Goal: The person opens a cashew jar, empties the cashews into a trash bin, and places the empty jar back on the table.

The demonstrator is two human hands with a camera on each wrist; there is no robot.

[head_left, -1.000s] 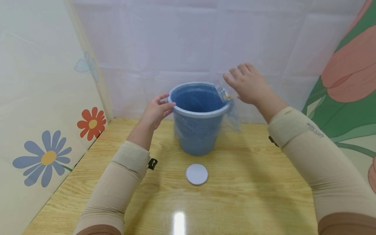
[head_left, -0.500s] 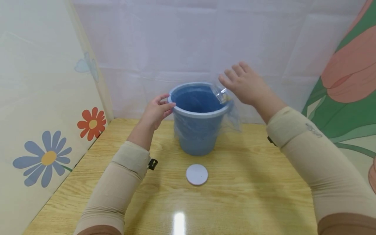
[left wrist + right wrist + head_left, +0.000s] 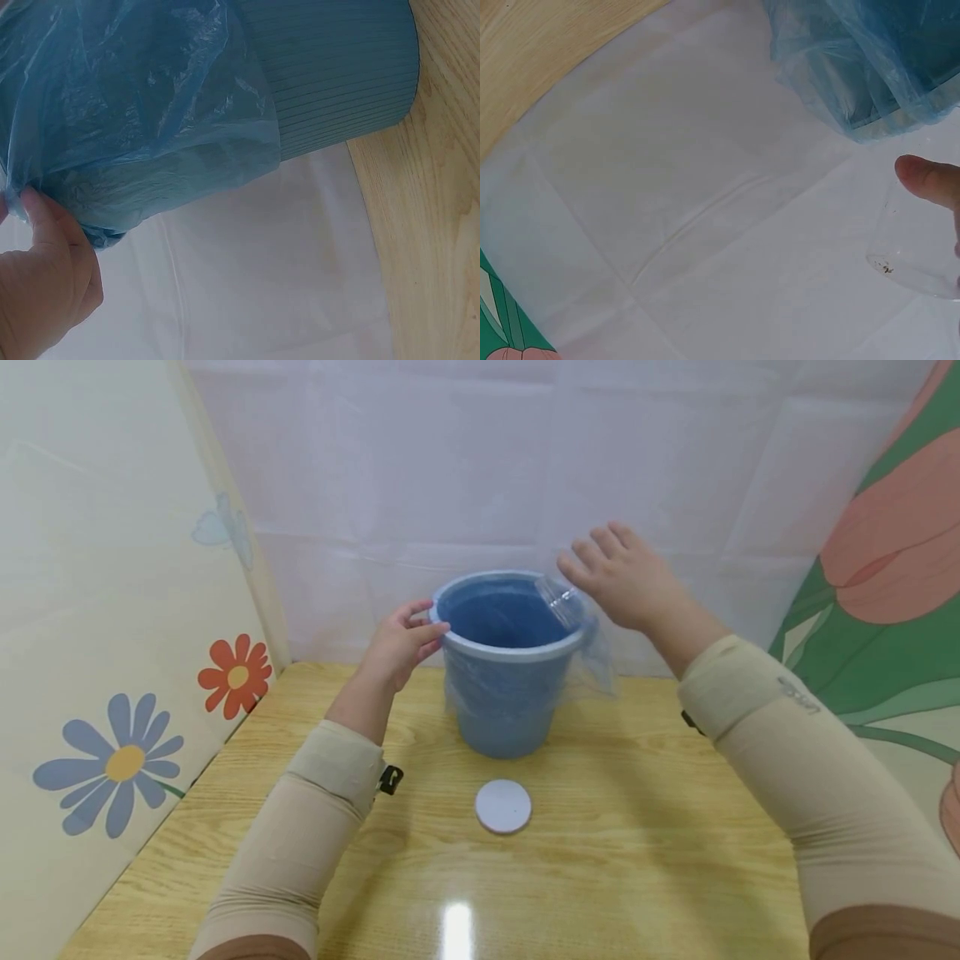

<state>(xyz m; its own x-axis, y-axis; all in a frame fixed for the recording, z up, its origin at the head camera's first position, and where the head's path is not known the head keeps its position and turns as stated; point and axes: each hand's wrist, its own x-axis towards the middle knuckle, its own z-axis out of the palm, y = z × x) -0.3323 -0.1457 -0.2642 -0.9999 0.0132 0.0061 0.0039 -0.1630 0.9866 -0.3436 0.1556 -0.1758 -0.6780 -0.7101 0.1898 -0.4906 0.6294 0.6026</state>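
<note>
A blue bin (image 3: 501, 727), lined with a thin translucent blue bag (image 3: 150, 97), stands upright on the table. My left hand (image 3: 396, 643) grips its rim on the left side, thumb and fingers over the bag's edge. My right hand (image 3: 630, 575) holds a clear jar (image 3: 558, 602) tilted over the right side of the rim, mouth toward the inside. In the right wrist view, a few dark crumbs (image 3: 885, 265) cling near the jar's base, and my thumb (image 3: 926, 178) lies along its side. What lies deep in the bin is hidden.
A round white disc, like a jar lid (image 3: 502, 806), lies flat on the wooden table (image 3: 600, 868) in front of the bin. A white sheet (image 3: 420, 460) hangs close behind. Flower-printed panels (image 3: 97, 635) border the table on the left and right.
My right hand has shifted slightly left and tipped the jar further into the bin. Yellowish bits seen in the jar earlier no longer show there. The left hand has stayed on the rim.
</note>
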